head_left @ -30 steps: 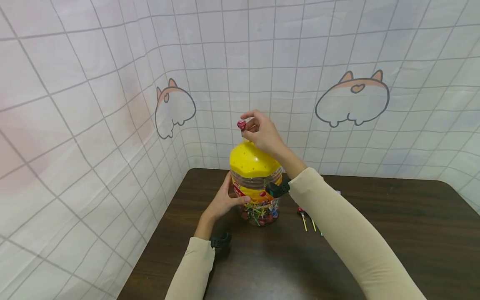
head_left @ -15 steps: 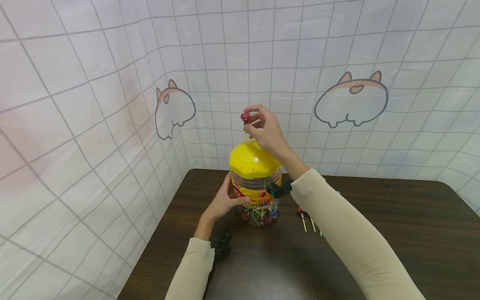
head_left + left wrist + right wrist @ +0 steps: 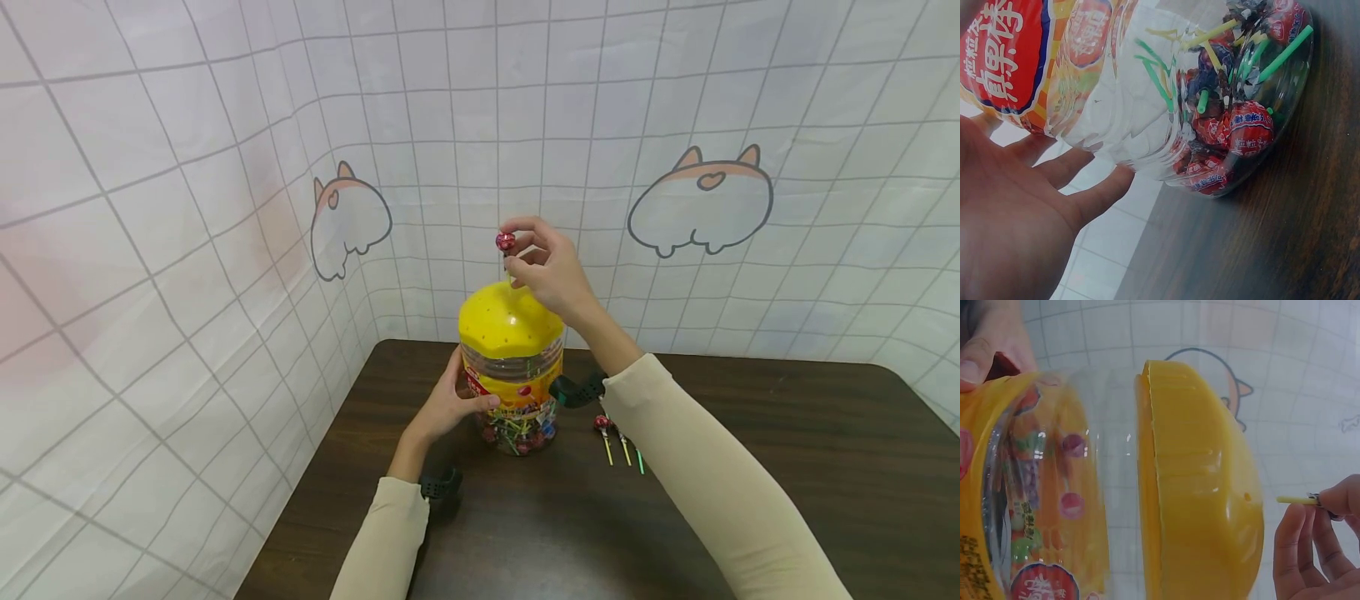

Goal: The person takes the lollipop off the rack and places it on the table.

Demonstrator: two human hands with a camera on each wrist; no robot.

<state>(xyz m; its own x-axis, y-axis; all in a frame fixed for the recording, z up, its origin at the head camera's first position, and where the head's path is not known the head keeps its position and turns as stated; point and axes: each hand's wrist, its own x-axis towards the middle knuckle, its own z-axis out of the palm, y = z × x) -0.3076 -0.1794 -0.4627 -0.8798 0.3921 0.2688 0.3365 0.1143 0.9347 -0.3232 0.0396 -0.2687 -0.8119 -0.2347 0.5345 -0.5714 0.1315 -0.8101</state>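
Note:
A clear candy jar (image 3: 517, 387) with a yellow domed lid (image 3: 510, 321) stands upright on the table. Lollipops (image 3: 1250, 128) lie at its bottom, their sticks green and yellow. My left hand (image 3: 442, 408) holds the jar's left side, thumb across the front label, fingers round the far side. Above the lid, my right hand (image 3: 551, 267) pinches a red-wrapped lollipop (image 3: 506, 241) just below its head, stick downward. In the right wrist view, that lollipop's yellow stick (image 3: 1294, 500) points at the lid, a small gap from it, near a small hole (image 3: 1247, 496).
Several lollipops (image 3: 603, 423) lie side by side on the dark wooden table (image 3: 750, 433), right of the jar and partly behind the right sleeve (image 3: 690, 450). A white gridded curtain (image 3: 585, 100) with dog drawings closes off the back and left.
My right hand with the lollipop has moved rightward over the lid, rising first and then dropping a little. The left hand and the jar have stayed in place.

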